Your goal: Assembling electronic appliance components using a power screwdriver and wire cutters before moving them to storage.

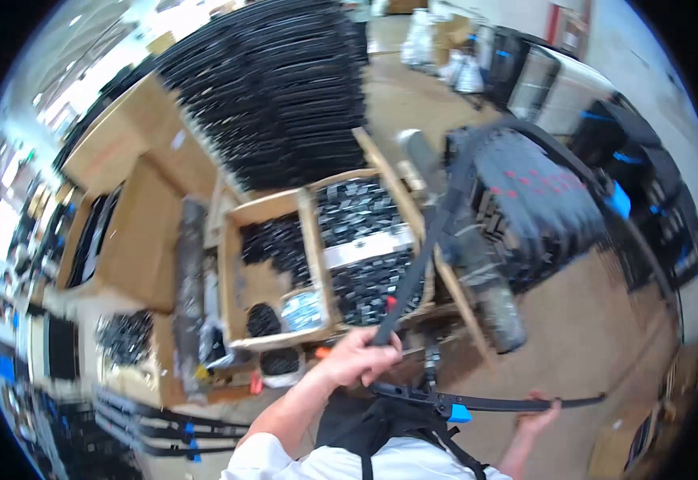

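My left hand (357,358) is closed around the lower end of a long black curved strip (429,248). From there the strip rises, arches over at the upper right and comes down the right side, with a blue piece (618,200) on it. Low in front of me my right hand (538,410) grips a black bar (493,402) lying crosswise, its fingers wrapped round it. Another blue piece (459,414) sits under this bar near my waist. Whether strip and bar are one frame I cannot tell.
Ahead, a divided cardboard box (317,268) holds many small black parts. A tall stack of black strips (285,88) stands behind it, a bigger carton (129,232) to the left. Dark panels (537,188) and a wrapped roll (493,312) are right; black bars (165,428) lie lower left.
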### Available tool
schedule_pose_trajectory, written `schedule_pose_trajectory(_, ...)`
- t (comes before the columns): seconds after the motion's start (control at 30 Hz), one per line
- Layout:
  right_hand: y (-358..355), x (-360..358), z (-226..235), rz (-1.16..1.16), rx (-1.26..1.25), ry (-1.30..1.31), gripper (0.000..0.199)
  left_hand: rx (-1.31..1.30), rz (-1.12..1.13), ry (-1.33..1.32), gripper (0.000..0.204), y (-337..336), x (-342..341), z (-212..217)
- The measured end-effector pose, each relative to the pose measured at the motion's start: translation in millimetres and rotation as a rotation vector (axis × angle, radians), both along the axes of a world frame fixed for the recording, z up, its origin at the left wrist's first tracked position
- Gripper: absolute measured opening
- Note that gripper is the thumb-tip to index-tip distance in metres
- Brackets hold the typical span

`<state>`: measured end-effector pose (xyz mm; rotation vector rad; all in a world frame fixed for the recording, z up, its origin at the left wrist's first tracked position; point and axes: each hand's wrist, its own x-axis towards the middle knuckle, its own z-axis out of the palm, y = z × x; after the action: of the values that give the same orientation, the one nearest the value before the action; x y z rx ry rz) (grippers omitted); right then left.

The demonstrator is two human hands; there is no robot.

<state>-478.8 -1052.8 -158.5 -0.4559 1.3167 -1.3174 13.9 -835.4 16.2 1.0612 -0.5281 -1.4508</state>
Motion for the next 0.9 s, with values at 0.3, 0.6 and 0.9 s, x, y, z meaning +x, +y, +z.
schedule_pose_trajectory(0.3, -103.7, 77.6, 166.4, 0.459, -0.339, -0.051, 0.026, 0.603, 1.243, -0.454, 0.021, 299.9, 151.7, -101.7)
schedule_pose_trajectory(0.6, -41.0, 228.6, 116.8, 0.704, -0.107, 0.008, 0.010, 0.856, 1.246, -0.691, 0.031, 459.5, 209.2, -195.9)
schedule_pose_trajectory(0.9, 17.9, 255.5, 34.0, 0.737, 0.297, -0.082, 0.033, 1.305, 0.926, -1.464, 0.053, 510.1, 215.1, -216.3)
